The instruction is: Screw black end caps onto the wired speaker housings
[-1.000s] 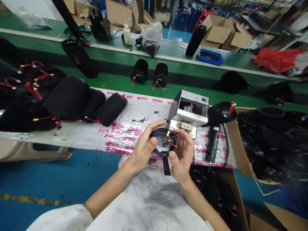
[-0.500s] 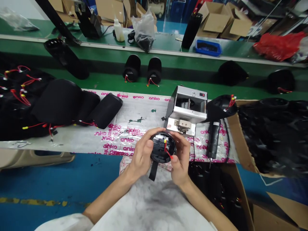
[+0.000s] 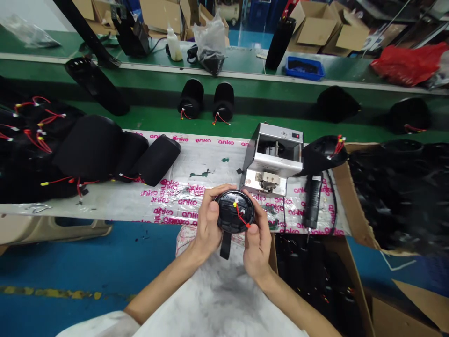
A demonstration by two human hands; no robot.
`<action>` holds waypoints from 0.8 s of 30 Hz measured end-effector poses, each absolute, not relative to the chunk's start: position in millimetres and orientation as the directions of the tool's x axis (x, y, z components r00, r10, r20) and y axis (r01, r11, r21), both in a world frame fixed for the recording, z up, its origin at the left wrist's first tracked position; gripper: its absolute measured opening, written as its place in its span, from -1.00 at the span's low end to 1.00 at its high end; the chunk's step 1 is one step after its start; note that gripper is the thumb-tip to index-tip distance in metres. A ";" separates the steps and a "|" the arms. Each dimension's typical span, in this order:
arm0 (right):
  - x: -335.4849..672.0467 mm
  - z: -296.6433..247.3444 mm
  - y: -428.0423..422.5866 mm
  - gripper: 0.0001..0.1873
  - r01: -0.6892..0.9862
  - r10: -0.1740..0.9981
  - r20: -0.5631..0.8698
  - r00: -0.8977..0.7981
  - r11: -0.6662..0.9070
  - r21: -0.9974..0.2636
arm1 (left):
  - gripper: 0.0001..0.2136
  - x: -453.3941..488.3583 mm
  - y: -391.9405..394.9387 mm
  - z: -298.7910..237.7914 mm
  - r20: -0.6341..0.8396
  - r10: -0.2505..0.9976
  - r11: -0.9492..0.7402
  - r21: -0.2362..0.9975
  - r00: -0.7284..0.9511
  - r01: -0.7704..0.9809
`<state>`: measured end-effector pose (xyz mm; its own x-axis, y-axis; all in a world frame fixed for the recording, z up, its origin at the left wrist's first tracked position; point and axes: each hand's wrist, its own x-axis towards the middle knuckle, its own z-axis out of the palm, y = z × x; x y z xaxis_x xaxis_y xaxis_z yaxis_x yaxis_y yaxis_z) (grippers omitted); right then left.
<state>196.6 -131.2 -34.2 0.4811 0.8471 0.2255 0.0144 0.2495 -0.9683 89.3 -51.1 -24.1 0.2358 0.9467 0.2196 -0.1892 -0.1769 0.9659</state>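
Between my two hands is a round black speaker housing (image 3: 229,217), its open end facing up at me. A red wire (image 3: 241,216) with a yellow connector lies across that end, and a black strap (image 3: 226,245) hangs below. My left hand (image 3: 209,222) wraps the left side, thumb near the rim. My right hand (image 3: 258,234) grips the right side, its thumb beside the red wire's end. The hands hide the housing's lower body. Just beyond them a silver metal machine (image 3: 277,161) stands on the plastic-covered bench (image 3: 196,187).
Black cylindrical speaker bodies (image 3: 157,159) with red wires pile up at left. An electric screwdriver (image 3: 313,201) lies right of the machine. A carton (image 3: 361,215) of black parts is at far right, another box (image 3: 354,276) below the bench edge. Two speakers (image 3: 191,98) stand on the green shelf.
The housing, still in both hands, has tilted a little and shifted slightly left and up. My right hand has moved slightly left with its thumb near the wire.
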 end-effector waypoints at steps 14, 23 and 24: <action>220.1 -39.2 -121.8 -0.40 0.077 0.877 0.249 0.412 0.239 -0.968 | -0.57 95.5 -38.1 -26.3 0.211 0.930 -0.130 0.954 0.300 -0.268; 225.4 -47.0 -118.3 -0.37 0.128 0.873 0.291 0.390 0.262 -0.957 | -0.49 101.4 -34.9 -23.0 0.196 0.920 -0.103 0.957 0.339 -0.272; 224.9 -46.8 -118.2 -0.35 0.127 0.877 0.292 0.382 0.263 -0.956 | -0.51 103.6 -36.8 -23.0 0.218 0.925 -0.123 0.947 0.310 -0.298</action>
<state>224.9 -118.2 -46.8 0.3820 0.8767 0.2923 0.1273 0.2633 -0.9563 103.6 -36.8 -23.0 0.3103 0.9254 0.2177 -0.2978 -0.1229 0.9467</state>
